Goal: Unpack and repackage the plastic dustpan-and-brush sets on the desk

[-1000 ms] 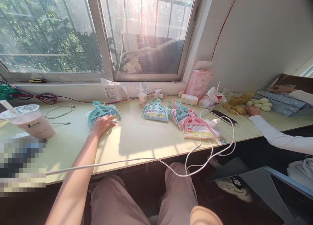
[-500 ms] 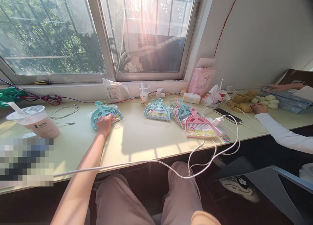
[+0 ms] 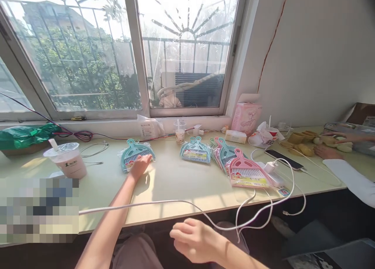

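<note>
My left hand [image 3: 141, 166] rests over the right edge of a teal dustpan-and-brush set [image 3: 134, 150] in clear wrapping, fingers stretched out and not gripping it. Nearer to me, in front of the table edge, my right hand [image 3: 195, 239] is raised over my lap with its fingers curled together and nothing visible in it. A second wrapped teal dustpan set [image 3: 195, 152] lies in the middle of the table. To its right is an overlapping row of teal and pink sets, a pink dustpan set [image 3: 244, 171] at the front.
A white cable [image 3: 164, 202] runs across the table's front edge. At left stands a milk tea cup [image 3: 70, 163]; a smaller cup [image 3: 179, 134] is by the window. A phone [image 3: 284, 159] and charger [image 3: 271, 166] lie at right, where another person's hands [image 3: 329, 152] handle things.
My right hand has come up into view above my lap. My left hand has shifted to the right edge of the teal dustpan set. The camera view has tilted up and leftward.
</note>
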{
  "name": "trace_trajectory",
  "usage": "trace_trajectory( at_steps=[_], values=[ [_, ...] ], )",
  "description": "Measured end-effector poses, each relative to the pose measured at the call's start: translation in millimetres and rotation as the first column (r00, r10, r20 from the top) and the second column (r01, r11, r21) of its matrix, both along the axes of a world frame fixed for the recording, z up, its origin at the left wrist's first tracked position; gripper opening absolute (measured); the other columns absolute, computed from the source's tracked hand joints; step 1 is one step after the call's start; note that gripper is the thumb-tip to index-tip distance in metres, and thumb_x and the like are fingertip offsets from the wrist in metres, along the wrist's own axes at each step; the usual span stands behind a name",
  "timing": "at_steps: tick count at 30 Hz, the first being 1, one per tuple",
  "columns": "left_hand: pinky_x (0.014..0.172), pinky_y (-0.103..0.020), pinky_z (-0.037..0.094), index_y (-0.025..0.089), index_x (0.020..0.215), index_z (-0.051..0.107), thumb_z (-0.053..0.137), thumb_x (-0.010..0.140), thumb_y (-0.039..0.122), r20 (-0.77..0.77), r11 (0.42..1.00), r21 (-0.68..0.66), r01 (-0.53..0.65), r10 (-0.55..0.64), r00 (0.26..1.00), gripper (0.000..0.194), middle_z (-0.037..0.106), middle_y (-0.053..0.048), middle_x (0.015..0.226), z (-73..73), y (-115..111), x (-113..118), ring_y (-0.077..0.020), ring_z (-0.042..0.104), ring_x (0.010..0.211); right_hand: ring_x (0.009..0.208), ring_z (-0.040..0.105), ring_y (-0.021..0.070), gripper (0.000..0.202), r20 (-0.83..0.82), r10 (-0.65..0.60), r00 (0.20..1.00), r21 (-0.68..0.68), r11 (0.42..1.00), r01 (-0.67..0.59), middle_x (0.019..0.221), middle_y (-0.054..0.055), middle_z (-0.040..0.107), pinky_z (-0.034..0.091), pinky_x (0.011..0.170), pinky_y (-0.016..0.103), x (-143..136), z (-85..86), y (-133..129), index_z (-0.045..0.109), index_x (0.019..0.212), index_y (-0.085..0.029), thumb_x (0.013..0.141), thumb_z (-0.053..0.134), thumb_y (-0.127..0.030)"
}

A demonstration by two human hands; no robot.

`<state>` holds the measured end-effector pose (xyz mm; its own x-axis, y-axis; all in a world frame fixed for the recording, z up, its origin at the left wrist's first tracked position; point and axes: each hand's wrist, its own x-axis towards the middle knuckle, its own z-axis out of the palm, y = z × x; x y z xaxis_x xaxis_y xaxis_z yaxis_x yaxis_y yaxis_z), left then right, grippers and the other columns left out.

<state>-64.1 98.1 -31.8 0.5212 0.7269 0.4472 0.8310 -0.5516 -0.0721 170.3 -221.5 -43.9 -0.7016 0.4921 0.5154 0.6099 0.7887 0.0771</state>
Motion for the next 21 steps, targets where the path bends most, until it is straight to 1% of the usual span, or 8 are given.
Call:
trace_trajectory(
  at_steps=[3, 6, 7, 9, 11, 14, 17, 21],
  values=[
    [0.103, -0.045, 0.053, 0.026, 0.118, 0.071, 0.041, 0.102, 0.022, 0.162, 0.998, 0.002, 0.070, -0.070, 0.984, 0.034, 0.073, -0.017, 0.127, -1.3, -16.5, 12.5, -0.0309, 0.072, 0.116, 0.128, 0.064, 0.0246, 0.024, 0.049, -0.209, 0.977, -0.086, 0.973, 0.212, 0.134, 0.007, 0.071, 0.056, 0.105, 0.040, 43.1, 18.8, 65.8, 0.076, 0.112, -0.029, 0.093, 0.063, -0.020],
    [0.106, -0.045, 0.054, 0.030, 0.113, 0.072, 0.046, 0.100, 0.025, 0.279, 0.982, -0.057, 0.178, -0.155, 0.948, 0.030, 0.074, -0.017, 0.124, -2.5, -36.5, 43.1, -0.0297, 0.074, 0.113, 0.152, 0.043, 0.0335, 0.055, -0.039, -0.613, 0.789, -0.241, 0.773, 0.588, 0.159, 0.015, 0.053, 0.036, 0.123, 0.054, 87.3, 39.2, 137.1, 0.062, 0.145, -0.024, 0.091, 0.072, -0.026],
    [0.107, -0.046, 0.054, 0.029, 0.114, 0.071, 0.048, 0.099, 0.025, 0.330, 0.971, -0.081, 0.224, -0.186, 0.926, 0.028, 0.074, -0.016, 0.123, -3.1, -41.1, 57.4, -0.0297, 0.074, 0.112, 0.154, 0.039, 0.0360, 0.067, -0.018, -0.684, 0.730, -0.303, 0.699, 0.648, 0.160, 0.018, 0.051, 0.033, 0.124, 0.056, 97.2, 42.3, 158.0, 0.056, 0.152, -0.022, 0.088, 0.077, -0.026],
    [0.106, -0.048, 0.055, 0.027, 0.114, 0.069, 0.051, 0.097, 0.028, 0.499, 0.944, -0.167, 0.284, -0.168, 0.850, 0.025, 0.076, -0.014, 0.109, -4.4, -44.1, 89.1, -0.0281, 0.076, 0.103, 0.156, 0.037, 0.0367, 0.069, 0.049, -0.759, 0.649, -0.384, 0.585, 0.714, 0.161, 0.021, 0.050, 0.031, 0.124, 0.054, 107.3, 40.7, 191.5, 0.056, 0.153, -0.017, 0.088, 0.077, -0.023],
    [0.098, -0.047, 0.057, 0.023, 0.114, 0.067, 0.052, 0.097, 0.036, 0.727, 0.921, -0.267, 0.284, -0.001, 0.686, 0.026, 0.075, -0.014, 0.102, -5.6, -38.7, 118.4, -0.0272, 0.075, 0.097, 0.155, 0.039, 0.0339, 0.053, 0.025, -0.776, 0.630, -0.360, 0.581, 0.730, 0.162, 0.018, 0.050, 0.032, 0.124, 0.050, 107.0, 30.7, 212.5, 0.062, 0.148, -0.020, 0.095, 0.068, -0.023],
    [0.088, -0.043, 0.060, 0.019, 0.105, 0.068, 0.049, 0.097, 0.051, 0.811, 0.890, -0.348, 0.296, 0.128, 0.571, 0.038, 0.075, -0.016, 0.102, -7.9, -22.4, 141.8, -0.0269, 0.075, 0.091, 0.141, 0.057, 0.0318, 0.040, 0.002, -0.758, 0.652, -0.320, 0.618, 0.718, 0.155, 0.014, 0.059, 0.044, 0.116, 0.045, 100.0, 13.0, 224.5, 0.075, 0.133, -0.024, 0.100, 0.054, -0.016],
    [0.079, -0.041, 0.060, 0.016, 0.097, 0.071, 0.047, 0.093, 0.070, 0.826, 0.805, -0.471, 0.361, 0.259, 0.500, 0.059, 0.075, -0.016, 0.093, -11.6, -11.4, 135.3, -0.0271, 0.075, 0.078, 0.125, 0.070, 0.0273, 0.050, -0.025, -0.684, 0.729, -0.276, 0.706, 0.652, 0.142, 0.012, 0.070, 0.053, 0.104, 0.037, 97.5, 5.6, 222.3, 0.077, 0.129, -0.024, 0.096, 0.046, -0.004],
    [0.078, -0.043, 0.059, 0.013, 0.100, 0.071, 0.034, 0.090, 0.087, 0.830, 0.652, -0.556, 0.516, 0.463, 0.310, 0.084, 0.076, -0.016, 0.087, -9.4, -16.0, 114.2, -0.0263, 0.072, 0.068, 0.113, 0.075, 0.0234, 0.054, -0.283, -0.595, 0.753, -0.112, 0.800, 0.590, 0.126, 0.010, 0.078, 0.058, 0.097, 0.033, 98.4, 6.9, 212.7, 0.074, 0.129, -0.021, 0.093, 0.040, 0.002]
  ],
)
